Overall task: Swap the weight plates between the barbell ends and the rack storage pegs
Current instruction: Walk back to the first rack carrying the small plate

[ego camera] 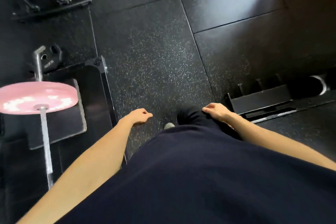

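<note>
A pink weight plate [36, 96] sits on the silver barbell [46, 143] at the left edge, with the bar's sleeve end [38, 63] sticking out beyond it. My left hand [140, 116] hangs over the speckled floor, well to the right of the plate, fingers loosely curled and holding nothing. My right hand [216, 110] hangs by my thigh, also loosely curled and holding nothing. No storage pegs with plates are plainly in view.
Black rack base and uprights [54, 3] stand at the upper left, a dark metal footplate [60, 112] under the barbell. A low black slotted floor stand [261, 96] lies at the right. Speckled rubber flooring [154, 51] spreads ahead of me.
</note>
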Demonstrator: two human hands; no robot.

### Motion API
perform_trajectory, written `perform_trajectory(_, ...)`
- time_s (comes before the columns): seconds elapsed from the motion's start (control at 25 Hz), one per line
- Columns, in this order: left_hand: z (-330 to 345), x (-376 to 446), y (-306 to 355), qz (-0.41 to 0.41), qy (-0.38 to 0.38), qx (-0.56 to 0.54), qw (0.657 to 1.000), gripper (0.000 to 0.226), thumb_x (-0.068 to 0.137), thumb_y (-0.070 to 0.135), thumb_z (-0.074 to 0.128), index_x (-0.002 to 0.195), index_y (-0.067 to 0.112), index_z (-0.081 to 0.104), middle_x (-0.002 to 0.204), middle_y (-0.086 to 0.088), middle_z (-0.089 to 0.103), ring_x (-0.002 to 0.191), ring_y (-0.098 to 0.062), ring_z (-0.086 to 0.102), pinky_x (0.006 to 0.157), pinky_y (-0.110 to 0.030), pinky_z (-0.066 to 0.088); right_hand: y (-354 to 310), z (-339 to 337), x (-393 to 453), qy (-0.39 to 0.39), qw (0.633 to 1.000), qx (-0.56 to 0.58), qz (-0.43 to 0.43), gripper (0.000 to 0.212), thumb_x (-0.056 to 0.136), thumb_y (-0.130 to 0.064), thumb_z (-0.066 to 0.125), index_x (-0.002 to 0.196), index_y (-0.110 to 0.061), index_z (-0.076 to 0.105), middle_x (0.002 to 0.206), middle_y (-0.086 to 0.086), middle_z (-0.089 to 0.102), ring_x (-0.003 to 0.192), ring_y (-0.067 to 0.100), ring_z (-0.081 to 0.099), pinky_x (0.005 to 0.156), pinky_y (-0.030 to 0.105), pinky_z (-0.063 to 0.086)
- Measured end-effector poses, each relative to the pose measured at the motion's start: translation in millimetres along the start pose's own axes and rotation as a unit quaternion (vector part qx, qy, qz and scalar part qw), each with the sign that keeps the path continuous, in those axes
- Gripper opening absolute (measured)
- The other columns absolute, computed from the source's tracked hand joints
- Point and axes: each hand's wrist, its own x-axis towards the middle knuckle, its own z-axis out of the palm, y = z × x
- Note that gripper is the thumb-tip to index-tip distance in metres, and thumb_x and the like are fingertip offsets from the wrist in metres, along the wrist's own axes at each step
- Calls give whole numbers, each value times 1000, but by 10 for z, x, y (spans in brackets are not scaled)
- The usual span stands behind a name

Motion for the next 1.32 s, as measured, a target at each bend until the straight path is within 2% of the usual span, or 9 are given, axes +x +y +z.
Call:
perform_trajectory(0.24, -1164, 1059, 875, 24, -28, 73, 997, 44, 96, 49, 50, 123, 15, 57, 95, -4, 62, 86, -21, 54, 80, -32, 40, -493, -909, 1072, -12, 999, 36, 33, 44, 96, -37, 51, 122, -3, 62, 128, 13, 61, 118, 28, 56, 97, 32, 43)
perform_trajectory(0.36, -1814, 1536, 1540, 14, -35, 111, 993, 42, 97, 48, 49, 123, 15, 57, 114, -6, 64, 92, -20, 54, 84, -31, 40, -634, -1545, 1674, -12, 995, 75, 59, 44, 98, -36, 50, 120, 1, 61, 117, 16, 63, 107, 30, 59, 87, 32, 45)
perform_trajectory(0.52, -2702, 1994, 2588, 46, -20, 138, 989, 43, 97, 47, 50, 125, 16, 58, 130, -5, 59, 111, -23, 55, 93, -31, 39, -784, -2511, 2218, 20, 983, 162, 86, 42, 95, -36, 55, 118, -1, 62, 86, 6, 57, 68, 18, 51, 58, 25, 40)
perform_trajectory(0.76, -3646, 2731, 4268, 110, -18, 157, 981, 39, 92, 45, 55, 119, 17, 60, 123, -3, 60, 108, -22, 55, 94, -34, 44, -810, -3765, 2878, 61, 963, 242, 106, 44, 94, -40, 56, 123, -6, 61, 121, 11, 62, 110, 26, 59, 90, 35, 46)
perform_trajectory(0.92, -4116, 3301, 5245, 119, -76, 211, 967, 40, 91, 46, 54, 114, 14, 61, 114, -7, 62, 91, -22, 57, 81, -33, 44, -718, -4460, 3443, 69, 950, 272, 135, 42, 94, -40, 56, 121, -8, 61, 117, 10, 63, 100, 25, 59, 76, 30, 45)
perform_trajectory(1.04, -4586, 3834, 6216, 157, -73, 269, 948, 35, 94, 44, 52, 108, 14, 61, 110, -8, 60, 99, -26, 58, 90, -36, 46, -678, -5159, 3951, 89, 936, 296, 169, 42, 94, -39, 56, 120, -7, 62, 100, 7, 59, 77, 18, 54, 64, 27, 41)
perform_trajectory(1.16, -4991, 4164, 7205, 185, -71, 293, 936, 37, 95, 44, 51, 115, 14, 60, 110, -3, 60, 87, -19, 56, 76, -31, 45, -698, -5879, 4257, 105, 917, 331, 198, 40, 94, -39, 56, 116, -6, 63, 80, 2, 54, 60, 12, 43, 52, 25, 34)
perform_trajectory(1.24, -5229, 4345, 7867, 211, -71, 317, 922, 38, 96, 44, 51, 116, 14, 61, 114, -7, 63, 85, -19, 57, 71, -29, 44, -698, -6400, 4439, 128, 906, 350, 201, 38, 94, -37, 56, 117, -8, 64, 87, 2, 62, 70, 16, 53, 62, 25, 40)
perform_trajectory(1.32, -5373, 4494, 8521, 225, -71, 370, 898, 41, 97, 43, 51, 122, 11, 61, 124, -9, 62, 103, -24, 59, 81, -29, 44, -662, -6874, 4563, 150, 896, 362, 207, 35, 94, -35, 57, 115, -9, 65, 112, 8, 66, 99, 23, 60, 82, 28, 42)
